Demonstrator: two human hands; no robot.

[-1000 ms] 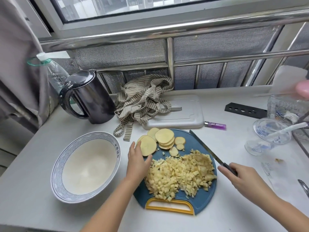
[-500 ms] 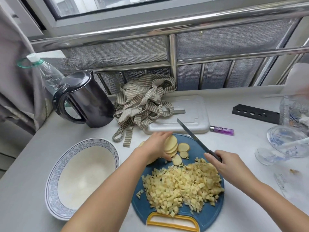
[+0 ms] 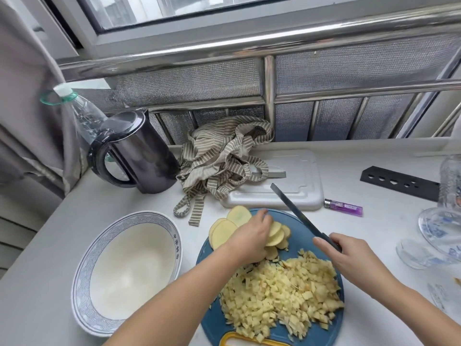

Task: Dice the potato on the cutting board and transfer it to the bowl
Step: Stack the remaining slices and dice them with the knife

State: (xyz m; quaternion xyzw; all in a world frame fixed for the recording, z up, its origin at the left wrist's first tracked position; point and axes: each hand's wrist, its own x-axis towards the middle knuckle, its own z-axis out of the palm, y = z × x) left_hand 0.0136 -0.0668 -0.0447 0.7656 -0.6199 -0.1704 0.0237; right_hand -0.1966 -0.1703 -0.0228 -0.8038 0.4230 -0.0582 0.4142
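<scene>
A round blue cutting board (image 3: 303, 227) with a yellow handle lies in front of me. A heap of diced potato (image 3: 282, 293) covers its near half. Several potato slices (image 3: 224, 231) lie at its far left edge. My left hand (image 3: 252, 236) is curled over a small stack of those slices and grips them. My right hand (image 3: 349, 255) holds the dark handle of a knife (image 3: 296, 213), whose blade points up and away above the board. A white bowl (image 3: 129, 268) with a blue patterned rim stands empty to the left of the board.
A dark kettle (image 3: 139, 156) and a plastic bottle (image 3: 82, 116) stand at the back left. A striped cloth (image 3: 224, 156) lies partly on a white lid (image 3: 289, 181). A purple lighter (image 3: 344, 207), a black strip (image 3: 399, 182) and glassware (image 3: 439, 231) are to the right.
My left hand has moved from the board's left edge onto the stack of slices and closed over it. My right hand has lifted the knife and brought it nearer the slices.
</scene>
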